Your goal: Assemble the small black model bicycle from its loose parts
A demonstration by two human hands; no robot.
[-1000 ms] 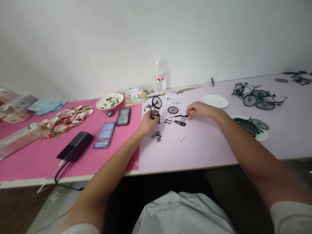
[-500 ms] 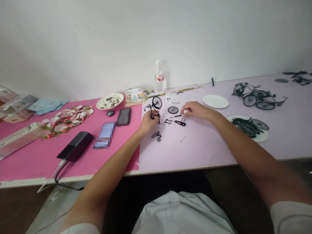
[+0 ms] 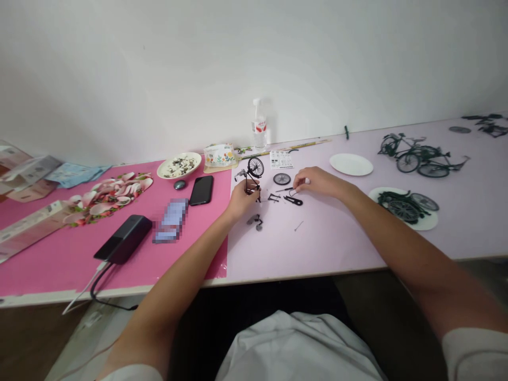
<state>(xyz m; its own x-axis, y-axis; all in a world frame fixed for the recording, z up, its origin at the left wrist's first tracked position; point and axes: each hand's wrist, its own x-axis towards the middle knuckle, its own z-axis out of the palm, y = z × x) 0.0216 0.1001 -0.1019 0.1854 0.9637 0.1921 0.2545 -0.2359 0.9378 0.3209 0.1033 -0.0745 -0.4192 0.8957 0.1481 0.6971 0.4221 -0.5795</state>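
My left hand (image 3: pixel 239 200) is closed around the frame of a small black model bicycle (image 3: pixel 252 177), holding it upright on the lilac table (image 3: pixel 337 238); one wheel stands above my fingers. My right hand (image 3: pixel 317 181) rests just to the right, fingers pinched at the end of a thin black rod (image 3: pixel 284 189). A loose wheel (image 3: pixel 281 179), a black bracket (image 3: pixel 295 200), a small frame piece (image 3: pixel 273 198), grey parts (image 3: pixel 256 221) and a pin (image 3: pixel 298 226) lie between and below my hands.
A pink mat (image 3: pixel 79 254) to the left carries a black phone (image 3: pixel 201 190), a power bank (image 3: pixel 123 245), a bowl (image 3: pixel 178 165) and petals (image 3: pixel 105 194). A bottle (image 3: pixel 259 126) stands at the wall. White plates (image 3: pixel 351 164) and finished green bicycles (image 3: pixel 420 156) lie right.
My right hand slid left along the table toward the thin rod and the loose parts. My left hand kept holding the model bicycle in place.
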